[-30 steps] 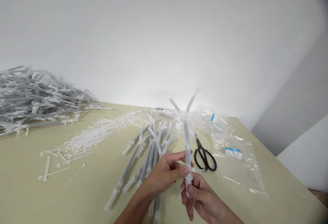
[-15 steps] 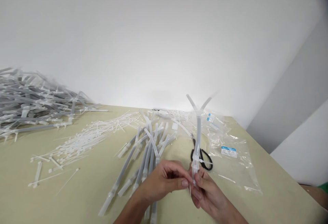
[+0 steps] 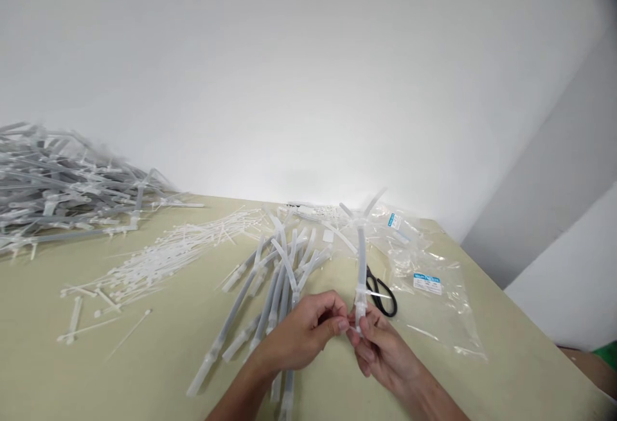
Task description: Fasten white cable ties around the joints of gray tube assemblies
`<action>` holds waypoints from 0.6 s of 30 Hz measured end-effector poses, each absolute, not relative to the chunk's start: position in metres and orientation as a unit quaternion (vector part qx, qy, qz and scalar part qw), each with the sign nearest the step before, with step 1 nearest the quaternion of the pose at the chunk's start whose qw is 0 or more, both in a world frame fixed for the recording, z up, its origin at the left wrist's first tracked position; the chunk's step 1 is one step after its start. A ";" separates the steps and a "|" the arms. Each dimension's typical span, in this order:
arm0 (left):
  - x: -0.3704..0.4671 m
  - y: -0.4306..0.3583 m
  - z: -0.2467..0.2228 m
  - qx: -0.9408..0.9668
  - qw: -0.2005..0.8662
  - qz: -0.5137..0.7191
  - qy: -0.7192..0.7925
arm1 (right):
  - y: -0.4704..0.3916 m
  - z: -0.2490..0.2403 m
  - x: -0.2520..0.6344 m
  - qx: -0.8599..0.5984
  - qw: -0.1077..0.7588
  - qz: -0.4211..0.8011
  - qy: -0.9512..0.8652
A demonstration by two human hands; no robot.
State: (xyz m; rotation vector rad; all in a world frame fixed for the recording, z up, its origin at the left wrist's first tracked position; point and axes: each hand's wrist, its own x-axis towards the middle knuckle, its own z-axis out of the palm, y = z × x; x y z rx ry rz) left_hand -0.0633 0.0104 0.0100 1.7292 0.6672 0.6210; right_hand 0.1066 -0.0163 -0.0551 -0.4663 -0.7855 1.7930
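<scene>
My right hand is closed round the lower end of a translucent tube assembly, which stands nearly upright and forks into two thin branches at its top. A white cable tie sticks out sideways from its lower joint. My left hand is in a pinch just left of the tube, its fingertips on a thin white cable tie at the tube's lower end. Most of that tie is hidden by the fingers. Behind the right hand lie black-handled scissors, partly covered by the tube.
Several similar tube assemblies lie in a bunch left of my hands. Loose cable ties spread further left, beside a large heap of tube assemblies. Clear plastic bags with labels rest on the table at right.
The held tube assembly has shifted slightly left and down, its forked top tilting away. My left hand's fingertips have moved a little left and up. Both hands keep their grip.
</scene>
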 end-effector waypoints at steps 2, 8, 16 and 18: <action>-0.063 0.010 0.009 0.738 0.552 0.266 0.282 | -0.017 -0.054 0.107 -0.197 0.536 0.748 -0.338; -0.061 0.009 0.007 0.723 0.571 0.282 0.267 | -0.018 -0.055 0.108 -0.197 0.533 0.744 -0.351; -0.063 0.011 0.005 0.707 0.603 0.253 0.268 | -0.017 -0.054 0.109 -0.191 0.532 0.748 -0.348; -0.063 0.012 0.003 0.702 0.611 0.252 0.265 | -0.017 -0.053 0.109 -0.188 0.529 0.748 -0.354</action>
